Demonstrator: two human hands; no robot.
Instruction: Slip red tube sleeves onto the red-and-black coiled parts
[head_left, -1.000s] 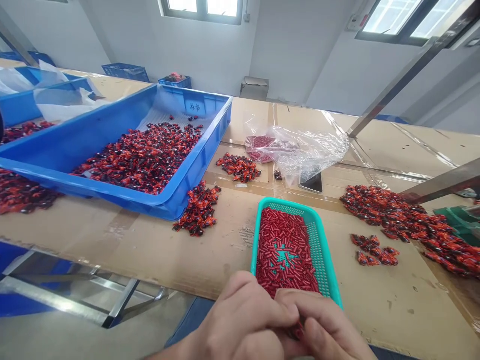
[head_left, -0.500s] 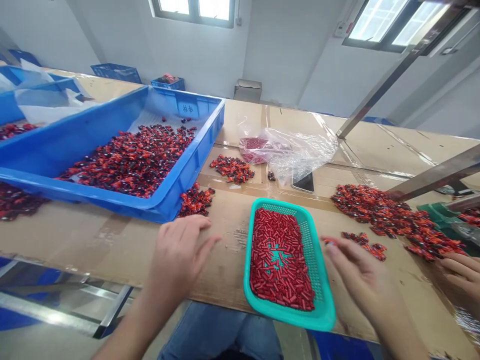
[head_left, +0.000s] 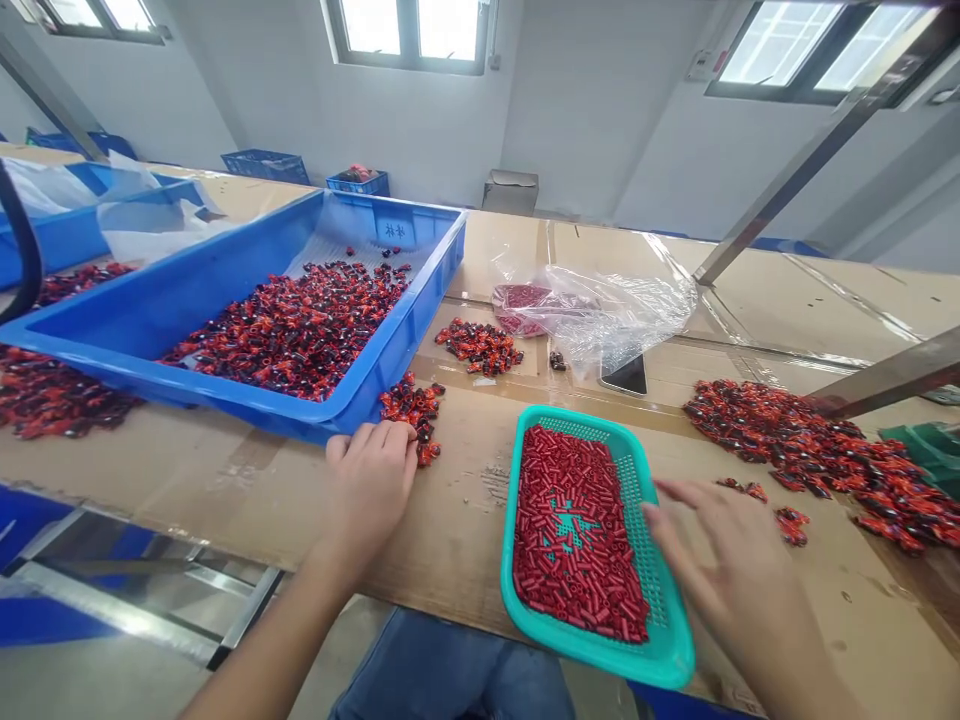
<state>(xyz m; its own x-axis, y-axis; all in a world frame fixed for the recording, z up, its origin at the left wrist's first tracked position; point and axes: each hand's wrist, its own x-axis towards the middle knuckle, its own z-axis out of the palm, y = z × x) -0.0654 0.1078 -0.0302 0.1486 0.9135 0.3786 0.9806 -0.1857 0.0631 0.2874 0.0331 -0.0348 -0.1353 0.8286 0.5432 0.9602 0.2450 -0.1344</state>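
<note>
My left hand (head_left: 375, 480) rests with curled fingers at the near edge of a small pile of red-and-black plastic pieces (head_left: 409, 400), beside the large blue tray. Its fingertips are hidden, so whatever they pinch does not show. Over the right rim of a green plastic basket (head_left: 671, 640) hovers my right hand (head_left: 739, 560), slightly blurred, thumb and fingers apart and nothing visible between them. Short dark-red tubes (head_left: 577, 590) fill the basket, thinning in the middle where its green bottom shows. Just beyond my right hand lie a few loose red-and-black pieces (head_left: 792, 525).
The blue tray (head_left: 360, 400) at left holds many red-and-black pieces. Another small pile (head_left: 480, 346), a clear plastic bag (head_left: 615, 305) and a phone (head_left: 626, 375) lie behind the basket. A large heap (head_left: 810, 440) spreads at right by a slanted metal post (head_left: 892, 372).
My left hand has closed in on the small pile, its fingers now curled. My right hand has spread its fingers; the small red piece at its fingertips no longer shows. The other person's hand has left view.
</note>
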